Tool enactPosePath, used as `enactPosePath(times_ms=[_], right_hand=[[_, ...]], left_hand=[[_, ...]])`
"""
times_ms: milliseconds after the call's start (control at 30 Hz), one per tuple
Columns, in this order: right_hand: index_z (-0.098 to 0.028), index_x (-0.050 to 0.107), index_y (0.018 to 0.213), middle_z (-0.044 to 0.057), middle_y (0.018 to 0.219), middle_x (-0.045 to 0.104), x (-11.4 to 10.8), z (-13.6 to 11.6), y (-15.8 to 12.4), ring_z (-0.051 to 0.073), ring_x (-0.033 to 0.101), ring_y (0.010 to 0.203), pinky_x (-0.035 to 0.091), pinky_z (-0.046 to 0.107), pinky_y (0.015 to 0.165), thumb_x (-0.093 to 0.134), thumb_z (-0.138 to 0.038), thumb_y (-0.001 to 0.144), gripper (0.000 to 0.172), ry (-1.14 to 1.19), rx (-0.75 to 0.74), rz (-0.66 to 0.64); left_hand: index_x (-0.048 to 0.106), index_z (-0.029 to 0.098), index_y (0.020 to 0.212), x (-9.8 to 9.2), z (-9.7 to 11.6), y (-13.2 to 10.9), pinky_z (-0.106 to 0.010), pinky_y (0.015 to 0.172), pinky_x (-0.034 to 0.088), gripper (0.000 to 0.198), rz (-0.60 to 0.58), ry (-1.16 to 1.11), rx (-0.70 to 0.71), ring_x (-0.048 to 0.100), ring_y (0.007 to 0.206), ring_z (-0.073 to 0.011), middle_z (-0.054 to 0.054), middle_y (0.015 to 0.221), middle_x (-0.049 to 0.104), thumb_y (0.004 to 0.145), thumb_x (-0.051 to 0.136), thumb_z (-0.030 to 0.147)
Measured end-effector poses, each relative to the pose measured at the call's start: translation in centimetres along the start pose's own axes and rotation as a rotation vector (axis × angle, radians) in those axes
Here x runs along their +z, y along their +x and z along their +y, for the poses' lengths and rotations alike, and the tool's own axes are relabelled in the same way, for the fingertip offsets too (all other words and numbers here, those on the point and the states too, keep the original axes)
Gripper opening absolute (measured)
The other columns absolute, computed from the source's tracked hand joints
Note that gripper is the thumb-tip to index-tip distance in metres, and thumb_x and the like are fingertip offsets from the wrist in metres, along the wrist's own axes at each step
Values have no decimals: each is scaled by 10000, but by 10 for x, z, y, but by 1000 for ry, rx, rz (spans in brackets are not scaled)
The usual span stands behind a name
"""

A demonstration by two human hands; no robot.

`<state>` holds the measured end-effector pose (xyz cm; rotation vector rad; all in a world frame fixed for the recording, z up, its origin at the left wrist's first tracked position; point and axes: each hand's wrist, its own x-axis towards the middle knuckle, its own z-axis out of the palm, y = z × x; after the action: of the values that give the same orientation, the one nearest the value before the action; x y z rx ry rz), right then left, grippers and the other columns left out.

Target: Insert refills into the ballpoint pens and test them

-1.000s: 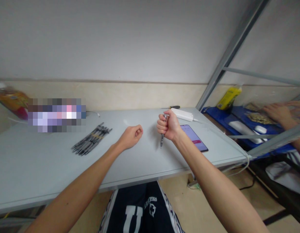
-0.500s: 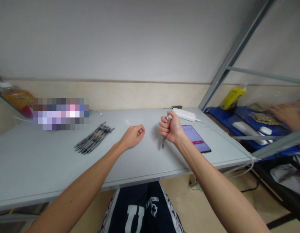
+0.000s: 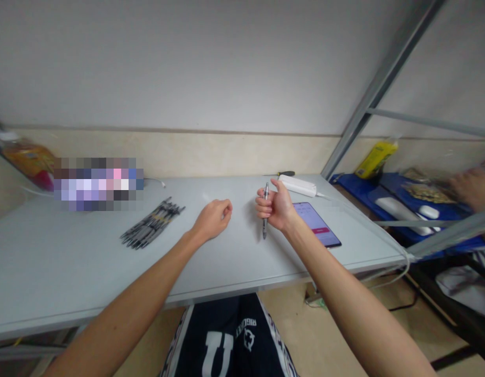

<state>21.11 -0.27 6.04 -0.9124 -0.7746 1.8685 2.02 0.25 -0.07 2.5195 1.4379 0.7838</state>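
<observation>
My right hand (image 3: 274,208) is closed in a fist round a grey pen (image 3: 265,229), held upright with its tip pointing down just above the grey table (image 3: 69,272). The pen's top sticks out above my thumb. My left hand (image 3: 213,218) rests on the table to the left of it, fingers curled into a loose fist, and I cannot make out anything in it. A bundle of several dark pens (image 3: 152,229) lies on the table further left, out of reach of both hands.
A phone (image 3: 318,224) with a lit screen lies right of my right hand. Behind it are a white adapter (image 3: 299,185) with a cable and a small screwdriver (image 3: 282,174). Another person's hand (image 3: 470,189) works at a blue-topped bench (image 3: 392,188) on the right, beyond a metal frame.
My right hand has turned the pen more upright and shifted slightly left. My left hand has loosened a little. The other person's hand on the right has drawn back.
</observation>
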Motion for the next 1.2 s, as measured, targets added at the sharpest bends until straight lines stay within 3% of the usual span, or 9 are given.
enactPosePath(times_ms=[100, 167, 333, 467, 700, 1000, 1200], right_hand=[[-197, 482, 751, -73, 449, 322, -4, 5, 5, 80, 252, 351, 215, 187, 350, 293, -349, 842, 260, -231, -114, 191], [-186, 524, 849, -58, 494, 395, -8, 9, 8, 89, 343, 384, 298, 199, 391, 337, -255, 831, 201, -505, -188, 308], [-143, 640, 902, 61, 700, 627, -19, 17, 6, 153, 576, 657, 421, 250, 636, 437, -160, 802, 227, -1454, -276, 419], [-107, 671, 909, 164, 908, 676, -26, 21, 0, 229, 616, 854, 417, 282, 727, 463, -177, 815, 238, -1880, -215, 514], [-57, 651, 986, 203, 999, 636, -44, 15, -3, 253, 591, 948, 422, 286, 757, 436, -127, 840, 269, -2143, -143, 561], [-70, 639, 1004, 185, 994, 625, -51, 6, -10, 234, 595, 942, 415, 281, 772, 401, -90, 850, 284, -2174, -94, 613], [-67, 658, 973, 192, 985, 633, -54, 7, -13, 248, 605, 918, 418, 295, 756, 439, -131, 832, 268, -2116, -147, 592]], left_hand=[[572, 164, 903, -5, 0, -2, -361, 767, 414, 175, 7, 251, -141, 519, 920, -246, -99, 888, 614, 793, 436, 161], [571, 153, 956, -9, 2, -4, -397, 768, 409, 218, 6, 387, -256, 482, 997, -290, -137, 977, 591, 785, 435, 155], [561, 122, 1050, -18, 3, -8, -467, 761, 398, 325, 25, 571, -428, 446, 1029, -330, -190, 1065, 538, 782, 379, 100], [558, 127, 1080, -31, -5, -8, -470, 735, 422, 396, -25, 614, -466, 451, 1030, -334, -194, 1093, 521, 778, 316, 44], [559, 138, 1103, -55, -29, -10, -428, 736, 454, 420, -178, 597, -513, 478, 1025, -330, -195, 1095, 526, 792, 289, 55], [561, 122, 1087, -57, -31, -10, -364, 729, 456, 412, -277, 583, -513, 564, 952, -288, -178, 1034, 580, 779, 297, 51], [577, 136, 1054, -54, -39, -8, -351, 769, 441, 396, -245, 554, -476, 589, 926, -268, -170, 987, 618, 736, 363, 36]])
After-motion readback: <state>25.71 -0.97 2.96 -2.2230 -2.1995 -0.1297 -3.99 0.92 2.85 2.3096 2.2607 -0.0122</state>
